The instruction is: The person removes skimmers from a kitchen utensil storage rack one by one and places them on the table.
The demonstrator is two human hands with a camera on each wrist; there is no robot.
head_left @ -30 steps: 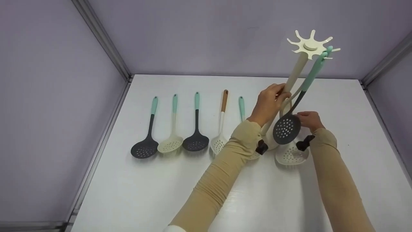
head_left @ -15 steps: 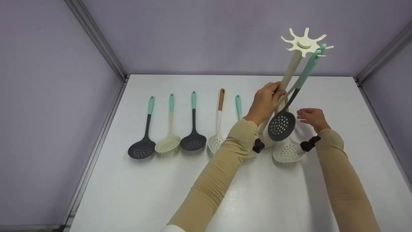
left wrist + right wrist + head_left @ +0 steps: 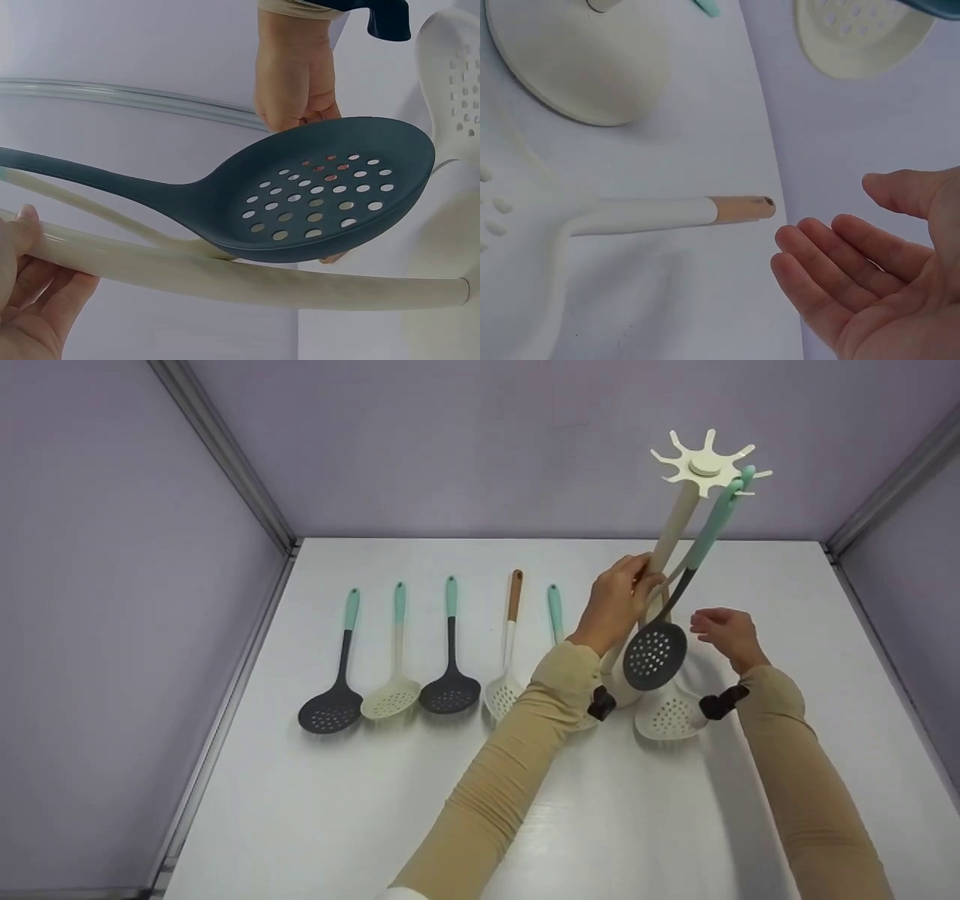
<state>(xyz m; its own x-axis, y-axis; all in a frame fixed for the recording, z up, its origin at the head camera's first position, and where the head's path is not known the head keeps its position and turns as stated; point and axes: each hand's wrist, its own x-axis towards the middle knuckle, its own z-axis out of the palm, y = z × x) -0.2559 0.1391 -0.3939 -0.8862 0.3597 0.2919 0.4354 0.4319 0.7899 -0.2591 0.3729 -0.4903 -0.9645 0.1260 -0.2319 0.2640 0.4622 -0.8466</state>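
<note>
My left hand (image 3: 615,604) grips the pole of a cream utensil stand (image 3: 675,525), which has a star-shaped hook top. A dark skimmer (image 3: 656,656) with a mint handle hangs from one hook, its perforated bowl in front of the pole. Behind it hangs a cream skimmer (image 3: 840,66), mostly hidden in the head view. My right hand (image 3: 727,634) is held just right of the dark bowl, holding nothing; in the right wrist view its fingers are loosely extended, palm showing. Below, a white skimmer (image 3: 645,214) with a wood-coloured handle tip lies beside the stand's round base (image 3: 577,67).
Left of the stand several skimmers lie in a row: a dark one (image 3: 330,711), a cream one (image 3: 390,701), another dark one (image 3: 450,695), a white one with a brown handle (image 3: 514,596) and a mint-handled one (image 3: 555,607) partly behind my left arm. Walls bound the white table (image 3: 360,810).
My right hand has drawn back slightly to the right from the hanging skimmers, its fingers now apart from them. The left hand keeps its grip on the pole.
</note>
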